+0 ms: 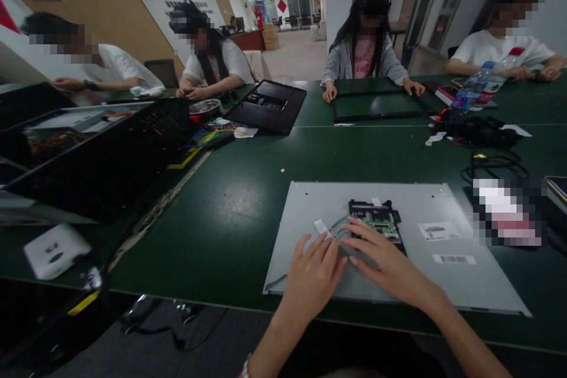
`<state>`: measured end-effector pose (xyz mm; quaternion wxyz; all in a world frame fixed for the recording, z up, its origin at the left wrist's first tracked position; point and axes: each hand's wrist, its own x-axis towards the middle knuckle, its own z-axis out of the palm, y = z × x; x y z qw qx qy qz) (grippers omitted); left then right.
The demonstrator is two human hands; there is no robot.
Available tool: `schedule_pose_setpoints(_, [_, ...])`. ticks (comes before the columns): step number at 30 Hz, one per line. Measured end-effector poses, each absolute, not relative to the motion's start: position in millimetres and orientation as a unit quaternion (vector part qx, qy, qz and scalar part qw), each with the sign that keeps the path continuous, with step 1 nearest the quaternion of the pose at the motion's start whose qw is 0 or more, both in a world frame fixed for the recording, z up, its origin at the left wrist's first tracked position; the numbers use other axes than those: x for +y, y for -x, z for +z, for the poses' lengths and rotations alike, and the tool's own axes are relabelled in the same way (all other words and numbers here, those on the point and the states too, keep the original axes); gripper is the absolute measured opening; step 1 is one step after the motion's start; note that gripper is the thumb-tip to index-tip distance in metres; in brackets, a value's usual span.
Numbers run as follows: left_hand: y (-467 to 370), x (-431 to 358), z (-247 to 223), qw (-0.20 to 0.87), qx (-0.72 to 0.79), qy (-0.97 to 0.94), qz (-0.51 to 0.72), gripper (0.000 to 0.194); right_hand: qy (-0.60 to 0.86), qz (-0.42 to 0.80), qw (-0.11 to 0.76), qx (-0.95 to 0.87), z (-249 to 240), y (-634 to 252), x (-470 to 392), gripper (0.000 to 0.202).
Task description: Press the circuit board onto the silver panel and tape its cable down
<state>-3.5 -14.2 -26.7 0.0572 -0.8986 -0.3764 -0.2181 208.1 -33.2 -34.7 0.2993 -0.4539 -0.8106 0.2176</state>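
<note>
A grey metal panel [425, 207] with two printed labels lies flat at the table's near edge. Near its middle sits a black frame with a green circuit board [384, 227]. Thin grey cables run from the board toward a piece of white tape [322, 228] on the panel. My left hand [315, 266] is over the panel's left part, its fingertips at the lower end of the tape, the fingers slightly apart. My right hand [381, 254] reaches over the cables beside the board, fingers spread, with nothing visibly held.
An opened black computer case [115, 159] and a white device [56, 251] are at the left. Across the green table [230, 201] lies a black cover [270, 106]; a person there holds a black frame [383, 115]. Bottles [473, 87] and cables [496, 162] are at the right.
</note>
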Motion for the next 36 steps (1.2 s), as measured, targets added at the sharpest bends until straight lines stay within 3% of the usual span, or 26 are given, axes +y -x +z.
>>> schedule_pose_setpoints(9, [1, 7, -41, 0.034, -0.504, 0.842, -0.191, 0.028, 0.436, 0.148, 0.275, -0.844, -37, -187, -23, 0.036])
schedule_pose_setpoints(24, [-11, 2, -43, -0.013, -0.534, 0.833, -0.144, 0.028, 0.46, 0.087, 0.278, -0.839, -50, -174, -20, 0.025])
schedule_pose_setpoints(36, [-11, 0, -43, -0.022, -0.535, 0.832, -0.144, 0.031, 0.488, 0.106, 0.252, -0.829, -44, -176, -60, 0.041])
